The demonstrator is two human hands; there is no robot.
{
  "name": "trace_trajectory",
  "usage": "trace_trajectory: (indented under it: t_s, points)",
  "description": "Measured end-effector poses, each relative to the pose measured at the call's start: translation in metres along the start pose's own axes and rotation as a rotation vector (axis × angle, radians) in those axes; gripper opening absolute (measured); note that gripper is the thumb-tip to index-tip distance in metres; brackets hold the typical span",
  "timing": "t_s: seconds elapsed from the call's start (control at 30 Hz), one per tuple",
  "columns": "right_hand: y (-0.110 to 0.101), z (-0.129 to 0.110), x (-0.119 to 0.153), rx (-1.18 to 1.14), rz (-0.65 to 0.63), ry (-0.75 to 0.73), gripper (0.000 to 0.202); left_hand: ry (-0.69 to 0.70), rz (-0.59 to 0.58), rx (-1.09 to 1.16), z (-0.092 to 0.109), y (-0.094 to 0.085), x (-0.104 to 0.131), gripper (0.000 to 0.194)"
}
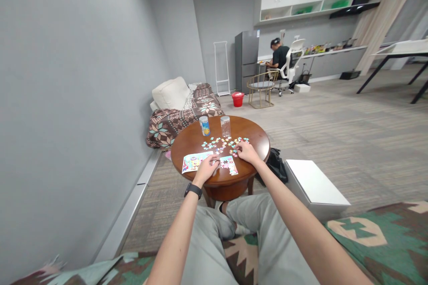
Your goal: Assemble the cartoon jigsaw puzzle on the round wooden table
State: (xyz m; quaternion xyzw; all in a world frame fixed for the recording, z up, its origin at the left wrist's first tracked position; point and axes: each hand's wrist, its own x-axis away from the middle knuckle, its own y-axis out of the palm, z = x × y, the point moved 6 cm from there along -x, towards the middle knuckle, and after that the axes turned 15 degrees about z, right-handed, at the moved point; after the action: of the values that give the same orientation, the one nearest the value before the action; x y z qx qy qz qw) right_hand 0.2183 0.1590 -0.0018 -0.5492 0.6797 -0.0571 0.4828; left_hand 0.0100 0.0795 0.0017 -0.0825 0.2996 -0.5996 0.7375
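On a round brown table (180,142) lie loose puzzle pieces (210,145) in many colours. My left hand (207,168) rests at the right end of a printed picture sheet (192,163), fingers curled; whether it holds a piece is too small to tell. Just right of it is a partly joined puzzle section (231,167). My right hand (246,151) reaches to the loose pieces at the right, its thumb and fingertips close together over them; what is between them cannot be made out. A blue labelled can (204,126) and a clear jar (225,127) stand upright behind the pieces.
A white box (314,180) and a black bag (277,164) are on the floor right of the table. Behind the table is a covered couch (174,120). A red bucket (237,99), a gold chair (261,87) and a seated person (281,57) are farther back.
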Motion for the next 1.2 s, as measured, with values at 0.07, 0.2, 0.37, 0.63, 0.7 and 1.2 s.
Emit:
trace_trajectory:
  t_s: [0.07,0.2,0.37,0.63,0.7,1.2]
  points:
    - [0.0,0.001,0.0,-0.006,-0.002,0.005,0.029,-0.003,-0.002,0.007,0.0,0.0,0.0,0.023]
    - [0.0,0.002,0.001,-0.012,-0.01,0.001,0.034,-0.013,-0.008,0.025,-0.001,0.0,0.0,0.023]
    - [0.001,0.002,0.0,-0.016,-0.008,-0.017,0.037,-0.012,0.005,0.03,-0.001,0.0,0.0,0.023]
    - [0.003,0.005,0.0,-0.048,0.026,-0.064,0.025,0.01,0.0,0.01,-0.003,0.001,0.0,0.025]
    - [0.003,0.005,0.0,-0.068,0.04,-0.074,0.022,0.021,-0.003,-0.002,-0.003,0.001,0.0,0.026]
    - [-0.009,-0.019,0.005,-0.267,0.095,-0.031,0.007,0.277,-0.035,-0.202,0.01,0.006,0.007,0.024]
